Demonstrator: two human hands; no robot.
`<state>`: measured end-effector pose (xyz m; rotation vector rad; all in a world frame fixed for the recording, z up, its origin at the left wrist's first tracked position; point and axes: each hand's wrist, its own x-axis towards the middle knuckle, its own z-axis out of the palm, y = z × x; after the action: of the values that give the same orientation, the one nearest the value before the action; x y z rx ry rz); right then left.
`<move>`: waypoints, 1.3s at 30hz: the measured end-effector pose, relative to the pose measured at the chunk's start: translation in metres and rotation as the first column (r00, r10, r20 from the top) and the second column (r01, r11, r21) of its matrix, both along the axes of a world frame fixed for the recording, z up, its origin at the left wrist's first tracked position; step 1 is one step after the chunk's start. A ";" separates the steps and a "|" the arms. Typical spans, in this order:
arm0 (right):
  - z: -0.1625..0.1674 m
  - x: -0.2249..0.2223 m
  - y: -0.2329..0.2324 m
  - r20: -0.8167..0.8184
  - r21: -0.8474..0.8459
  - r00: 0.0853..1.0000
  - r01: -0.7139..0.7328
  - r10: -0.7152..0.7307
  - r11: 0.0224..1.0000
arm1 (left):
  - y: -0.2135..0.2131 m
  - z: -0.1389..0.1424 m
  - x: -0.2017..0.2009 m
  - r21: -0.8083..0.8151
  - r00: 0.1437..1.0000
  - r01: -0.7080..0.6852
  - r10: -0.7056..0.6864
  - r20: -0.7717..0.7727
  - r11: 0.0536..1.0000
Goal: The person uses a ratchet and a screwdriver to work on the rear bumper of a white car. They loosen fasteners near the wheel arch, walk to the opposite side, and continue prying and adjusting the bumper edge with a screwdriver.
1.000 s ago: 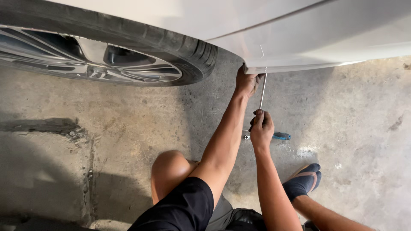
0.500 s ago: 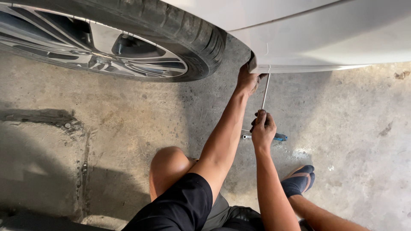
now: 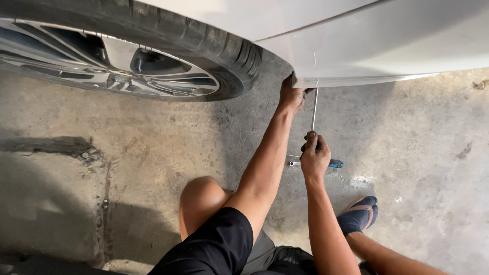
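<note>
My left hand (image 3: 292, 95) reaches up and grips the lower edge of the white car body (image 3: 367, 46) just behind the wheel arch. My right hand (image 3: 314, 156) is shut on the dark handle of a long screwdriver (image 3: 314, 108), whose thin metal shaft points up to the underside of the car body next to my left hand. A second tool with a blue handle (image 3: 333, 163) lies on the concrete floor right behind my right hand.
The car's tyre and silver alloy wheel (image 3: 127, 66) fill the upper left. The concrete floor (image 3: 428, 153) is stained, with a cracked patch (image 3: 76, 150) at the left. My bare knee (image 3: 201, 196) and a sandalled foot (image 3: 359, 214) rest below my arms.
The view has shifted so the wheel and car sit further right and lower. Both hands stay at the car's lower edge, holding the same spots.
</note>
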<state>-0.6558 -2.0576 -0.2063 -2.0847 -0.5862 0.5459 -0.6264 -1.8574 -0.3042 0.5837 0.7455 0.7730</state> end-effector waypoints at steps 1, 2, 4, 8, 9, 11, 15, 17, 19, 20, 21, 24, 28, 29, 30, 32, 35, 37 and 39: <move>0.001 0.000 0.000 0.010 -0.020 1.000 -0.005 0.005 1.000 | 0.000 0.008 -0.004 0.031 0.994 0.040 -0.037 -0.108 0.999; 0.002 -0.001 -0.001 0.021 -0.034 1.000 -0.006 0.007 0.999 | -0.001 0.016 -0.008 0.005 0.989 0.046 -0.045 -0.143 0.999; 0.002 -0.001 0.000 0.007 -0.013 1.000 0.018 -0.018 1.000 | -0.002 0.032 -0.013 -0.027 0.975 0.066 -0.070 -0.212 0.997; 0.002 -0.002 0.001 0.076 0.033 0.996 0.045 -0.047 0.998 | -0.004 0.048 -0.016 -0.084 0.995 0.012 -0.020 -0.093 0.996; 0.002 -0.002 0.001 0.032 0.040 0.997 0.071 -0.072 0.997 | -0.004 0.049 -0.015 -0.067 0.997 0.012 -0.017 -0.079 0.998; 0.002 -0.001 0.001 -0.060 0.043 0.993 0.109 -0.106 0.993 | -0.003 0.044 -0.013 -0.044 0.999 0.000 -0.003 -0.051 0.999; 0.005 0.000 0.001 -0.105 0.014 0.989 0.104 -0.102 0.995 | -0.002 0.031 -0.012 -0.015 1.000 -0.024 0.024 -0.001 1.000; 0.007 0.001 0.000 -0.106 -0.048 0.990 0.090 -0.095 0.995 | -0.002 0.029 -0.012 0.009 0.999 -0.006 0.006 -0.050 1.000; 0.008 0.001 0.000 -0.103 -0.027 0.990 0.098 -0.100 0.995 | -0.003 0.028 -0.011 0.045 0.999 -0.045 0.044 0.025 0.998; 0.009 0.001 0.000 -0.103 -0.016 0.989 0.101 -0.102 0.995 | -0.003 0.029 -0.011 0.061 0.996 -0.066 0.062 0.063 0.996; 0.010 0.002 0.000 -0.109 -0.031 0.989 0.099 -0.102 0.995 | -0.003 0.030 -0.011 0.064 0.996 -0.066 0.062 0.064 0.996; 0.012 0.002 0.000 -0.122 -0.051 0.987 0.098 -0.104 0.994 | -0.003 0.036 -0.013 0.059 0.999 -0.049 0.048 0.022 0.997; 0.017 0.002 0.000 -0.132 -0.064 0.986 0.092 -0.100 0.994 | -0.003 0.040 -0.015 0.041 0.993 -0.002 0.007 -0.120 0.999; 0.019 0.002 0.000 -0.135 -0.077 0.985 0.092 -0.102 0.993 | -0.003 0.039 -0.016 0.047 0.989 0.013 -0.006 -0.145 0.999; 0.021 0.002 0.000 -0.133 -0.080 0.986 0.091 -0.101 0.993 | -0.003 0.039 -0.016 0.059 0.987 0.016 -0.006 -0.158 0.998; 0.024 0.001 -0.001 -0.125 -0.086 0.987 0.087 -0.098 0.993 | -0.003 0.038 -0.016 0.081 0.984 0.021 -0.006 -0.181 0.996; 0.028 0.001 -0.001 -0.071 -0.217 0.990 0.104 -0.122 0.971 | -0.003 0.036 -0.016 0.073 0.992 0.017 -0.008 -0.128 0.997; 0.029 0.001 -0.001 -0.095 -0.213 0.988 0.101 -0.123 0.972 | -0.003 0.036 -0.015 0.062 0.995 0.003 0.003 -0.104 0.998; 0.028 0.002 -0.001 -0.134 -0.173 0.984 0.090 -0.114 0.981 | -0.003 0.037 -0.014 0.039 0.999 -0.024 0.026 -0.044 0.999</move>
<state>-0.6534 -2.0584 -0.1785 -2.1961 -0.3584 0.6989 -0.6408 -1.8606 -0.2676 0.6292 0.7813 0.8010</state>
